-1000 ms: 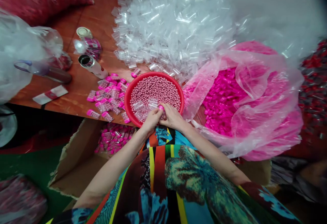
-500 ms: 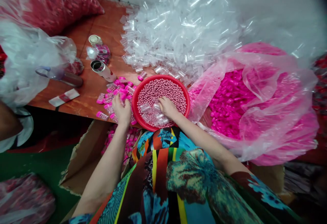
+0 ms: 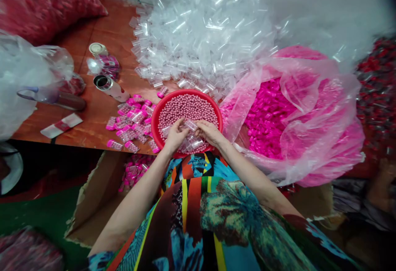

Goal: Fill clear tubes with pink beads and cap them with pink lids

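A red basin [image 3: 155,119] full of small pink beads [image 3: 188,105] sits at the table's front edge. Above the beads, a small clear plastic container [image 3: 191,125] spans both hands. Its left end is pinched by my left hand [image 3: 176,135], its right end by my right hand [image 3: 210,133]. More clear containers [image 3: 192,143] lie on the beads beneath my hands. Left of the basin is a pile of bead-filled containers with pink caps [image 3: 136,116]. To the right, an open plastic bag [image 3: 318,135] holds bright pink caps [image 3: 269,118].
Behind the basin rises a large heap of clear containers [image 3: 204,36]. A metal tumbler [image 3: 111,88], a bottle [image 3: 58,97] and a small carton [image 3: 62,126] are on the left. Below the edge stands a cardboard box [image 3: 93,196] with capped containers. A full red bag [image 3: 46,7] lies back left.
My left hand has moved right from the capped pile to the basin and now meets my right hand at a clear container. My right hand has lifted slightly off the loose containers. The view has shifted.
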The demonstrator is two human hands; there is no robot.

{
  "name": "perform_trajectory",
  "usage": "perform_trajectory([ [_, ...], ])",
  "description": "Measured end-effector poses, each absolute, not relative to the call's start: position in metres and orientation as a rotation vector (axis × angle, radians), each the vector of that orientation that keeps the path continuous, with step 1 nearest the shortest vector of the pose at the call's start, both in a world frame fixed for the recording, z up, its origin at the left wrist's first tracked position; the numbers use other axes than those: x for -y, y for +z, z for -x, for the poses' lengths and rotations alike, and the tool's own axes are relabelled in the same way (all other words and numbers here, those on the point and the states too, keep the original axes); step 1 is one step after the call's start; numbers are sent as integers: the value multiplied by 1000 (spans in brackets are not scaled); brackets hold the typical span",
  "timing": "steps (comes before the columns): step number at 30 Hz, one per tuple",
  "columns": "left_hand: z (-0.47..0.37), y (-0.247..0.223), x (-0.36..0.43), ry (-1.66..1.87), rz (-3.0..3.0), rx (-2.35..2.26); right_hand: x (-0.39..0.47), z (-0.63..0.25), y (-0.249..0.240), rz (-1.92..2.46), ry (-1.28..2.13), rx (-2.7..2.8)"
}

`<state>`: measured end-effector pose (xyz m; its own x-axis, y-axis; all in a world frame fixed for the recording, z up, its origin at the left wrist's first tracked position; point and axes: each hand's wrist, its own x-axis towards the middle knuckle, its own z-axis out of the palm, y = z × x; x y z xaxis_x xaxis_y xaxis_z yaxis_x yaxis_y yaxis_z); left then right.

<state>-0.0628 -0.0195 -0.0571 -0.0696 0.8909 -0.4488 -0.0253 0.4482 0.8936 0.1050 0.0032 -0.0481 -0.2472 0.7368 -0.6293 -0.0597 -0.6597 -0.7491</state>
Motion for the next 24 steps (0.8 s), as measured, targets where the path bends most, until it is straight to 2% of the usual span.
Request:
perform_trajectory([
  [5, 64, -39, 13, 727, -1350, -1370, -2, -114, -49, 1585, 1819, 997],
  [11, 60, -34, 4, 533, -1408, -1298, 1, -110, -48, 1645, 1753, 1156],
  [15, 66, -30, -15, 304, -1712, -1457, 4, -114, -43, 1636, 1777, 1043],
  [20, 78, -38, -47, -30, -2076, -1706, 11, -186, -25, 1567, 1667, 968],
  [24, 62, -65, -60, -93, -2144, -1663, 24, -265, -28, 1794, 1281, 762],
])
